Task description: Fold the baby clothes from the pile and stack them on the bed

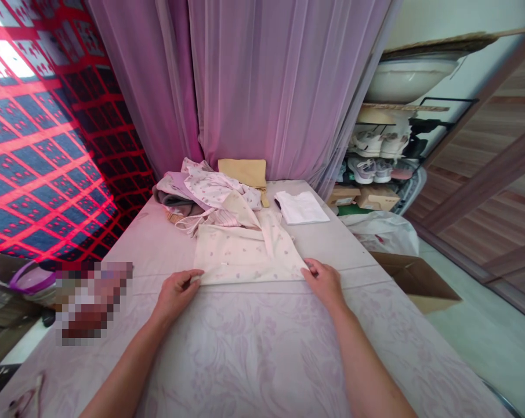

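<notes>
A cream garment [240,255] with a small scattered print lies flattened on the bed, its near edge straight. My left hand [179,292] pinches the near left corner of that edge between thumb and fingers. At the near right corner, my right hand [324,281] grips the cloth in the same way. The garment's far part is bunched and runs up against a heap of clothes [221,186], so its full shape is hidden. To the far right of it rests a folded white cloth [303,208], and a folded tan cloth [243,172] lies at the back.
The bed [253,348] has a pale floral sheet. Purple curtains [279,87] hang behind it. On the right are an open cardboard box [419,284], a plastic bag [379,229] and a shoe rack with sneakers [369,169]. A purple-rimmed bucket [33,281] stands at left.
</notes>
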Tool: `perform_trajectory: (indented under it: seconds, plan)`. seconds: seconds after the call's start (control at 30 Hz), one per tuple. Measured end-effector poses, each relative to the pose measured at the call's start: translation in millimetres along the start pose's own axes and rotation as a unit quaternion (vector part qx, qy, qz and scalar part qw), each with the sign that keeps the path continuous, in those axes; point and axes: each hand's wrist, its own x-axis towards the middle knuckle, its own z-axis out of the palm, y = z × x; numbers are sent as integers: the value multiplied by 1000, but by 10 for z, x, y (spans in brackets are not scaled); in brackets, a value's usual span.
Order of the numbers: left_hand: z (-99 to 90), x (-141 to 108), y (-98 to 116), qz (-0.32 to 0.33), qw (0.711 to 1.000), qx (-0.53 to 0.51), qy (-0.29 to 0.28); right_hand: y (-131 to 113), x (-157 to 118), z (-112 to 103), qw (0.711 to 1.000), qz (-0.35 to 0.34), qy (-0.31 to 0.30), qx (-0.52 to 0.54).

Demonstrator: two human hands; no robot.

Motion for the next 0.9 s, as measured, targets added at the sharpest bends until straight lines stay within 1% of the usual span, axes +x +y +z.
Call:
perform_trajectory:
  seconds: [0.1, 0.2, 0.3, 0.4, 0.53, 0.63, 0.73, 0.83, 0.9]
  plan:
    - [54, 7, -11, 2, 1000, 11, 6, -20, -20, 46, 999, -15, 22, -17]
    - [78, 18, -2, -8, 999, 22, 27, -38, -30, 52, 999, -19, 35, -25]
    - [68, 11, 12, 19, 998, 51, 45, -40, -42, 48, 998, -20, 46, -29]
    - [49, -7, 29, 32, 995, 88, 29, -26, -57, 59, 998, -18, 43, -32]
    - [41, 3, 63, 10, 992, 122, -7, 4, -74, 80, 998, -17, 47, -44]
    - [44, 42, 88, -13, 993, 119, -16, 20, -82, 89, 998, -25, 52, -38]
    - [52, 79, 97, -31, 995, 93, 5, 23, -87, 96, 998, -31, 55, -22]
    - [69, 104, 91, -25, 996, 71, 46, 20, -89, 104, 996, -35, 78, -13]
    - [85, 126, 81, -23, 995, 69, 62, 21, -89, 108, 995, -41, 90, -15]
